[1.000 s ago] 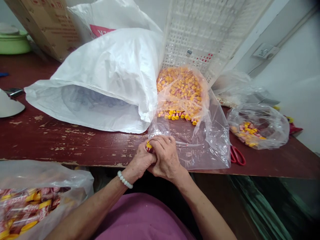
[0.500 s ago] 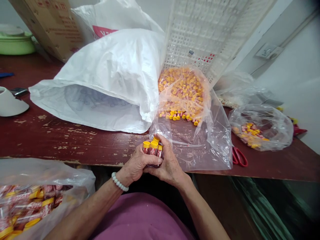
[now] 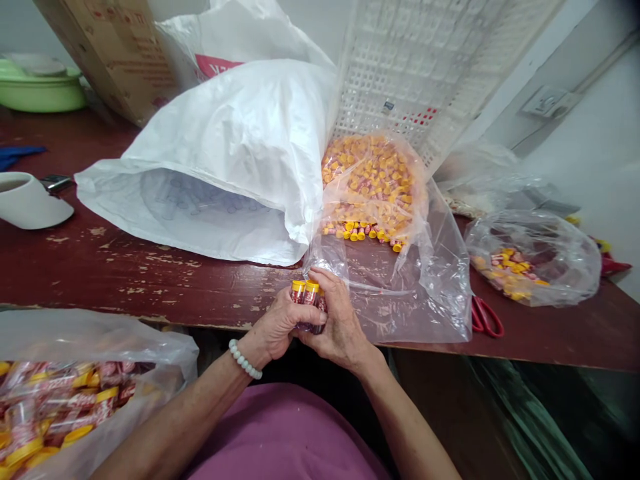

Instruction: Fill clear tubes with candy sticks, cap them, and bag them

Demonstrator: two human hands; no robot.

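The table (image 3: 125, 280) is seen to be of dark red painted wood, its coat chipped and scuffed. The large sack (image 3: 235, 160) is of white woven plastic, matt. The clear bag (image 3: 415, 287) is thin glossy film, crinkled. The tubes (image 3: 307, 300) are capped in smooth yellow plastic. The crate (image 3: 425, 60) is white plastic lattice. The box (image 3: 115, 47) is plain cardboard.

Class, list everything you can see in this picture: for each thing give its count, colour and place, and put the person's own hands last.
small tubes: a few, red with yellow caps, bunched in both hands
clear bag: one, full of such tubes, table centre
white sack: one, table left
white basket: one, tilted behind
smaller bag: one, clear, right
scissors: one, red
cup: one, white, far left
left hand: on tubes
right hand: on tubes
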